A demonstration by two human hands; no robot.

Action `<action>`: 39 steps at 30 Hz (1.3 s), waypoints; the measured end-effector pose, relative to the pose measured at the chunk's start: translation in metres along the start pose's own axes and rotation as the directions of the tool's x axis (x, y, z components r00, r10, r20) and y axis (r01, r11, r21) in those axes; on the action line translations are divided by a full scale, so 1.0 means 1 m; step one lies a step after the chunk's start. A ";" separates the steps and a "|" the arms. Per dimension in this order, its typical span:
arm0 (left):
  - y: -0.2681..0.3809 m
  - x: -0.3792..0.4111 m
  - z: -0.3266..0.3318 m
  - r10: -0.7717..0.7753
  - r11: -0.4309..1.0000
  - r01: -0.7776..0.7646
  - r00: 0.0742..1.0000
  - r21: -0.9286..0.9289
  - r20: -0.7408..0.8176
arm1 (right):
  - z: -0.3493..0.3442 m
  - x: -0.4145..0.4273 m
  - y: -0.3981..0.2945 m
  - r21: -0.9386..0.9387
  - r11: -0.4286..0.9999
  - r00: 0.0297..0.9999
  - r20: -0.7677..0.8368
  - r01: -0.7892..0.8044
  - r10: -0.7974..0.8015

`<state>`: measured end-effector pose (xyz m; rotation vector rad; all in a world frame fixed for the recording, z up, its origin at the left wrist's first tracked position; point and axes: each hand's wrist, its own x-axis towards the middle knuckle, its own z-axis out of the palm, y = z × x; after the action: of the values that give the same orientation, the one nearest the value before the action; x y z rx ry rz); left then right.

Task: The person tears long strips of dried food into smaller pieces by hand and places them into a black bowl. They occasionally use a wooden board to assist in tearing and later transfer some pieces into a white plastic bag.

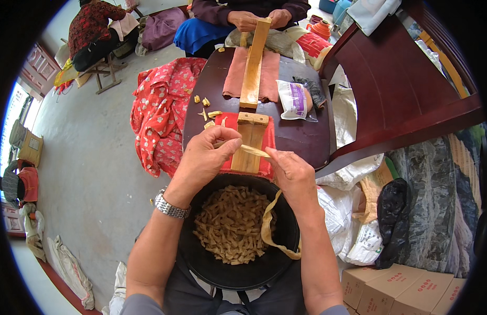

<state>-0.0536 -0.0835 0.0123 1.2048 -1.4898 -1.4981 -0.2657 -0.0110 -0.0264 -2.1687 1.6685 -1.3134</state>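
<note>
My left hand (206,155) pinches a pale yellow, pliable strip (253,151) between thumb and fingers. The strip's other end sits in the fingertips of my right hand (291,173), so a short stretch spans both hands. A long tail of a similar strip hangs below my right hand over the basin; where it joins is hidden. Under my forearms stands a round black basin (237,281), holding many small pale yellow knotted pieces (233,224). Just beyond my hands, a wooden board with a raised end block (252,119) rests on a red cloth (271,138).
Several yellow scraps (204,101), a purple-white packet (294,100) and a second wooden bar (253,78) lie on the dark table (298,138). Opposite, a person's hands (259,19) work at that bar. A dark red chair (401,78) and cardboard boxes (405,289) stand at right.
</note>
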 end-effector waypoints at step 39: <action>-0.003 -0.109 0.034 -0.097 0.809 0.411 0.799 -0.421 0.593 | -0.047 -0.049 -0.126 0.446 0.856 0.940 0.084 0.262 -0.331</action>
<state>-0.0488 0.0306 0.0214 0.6764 -1.1067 -2.4143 -0.2058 0.0983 0.0450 -2.2331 0.8951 -1.3738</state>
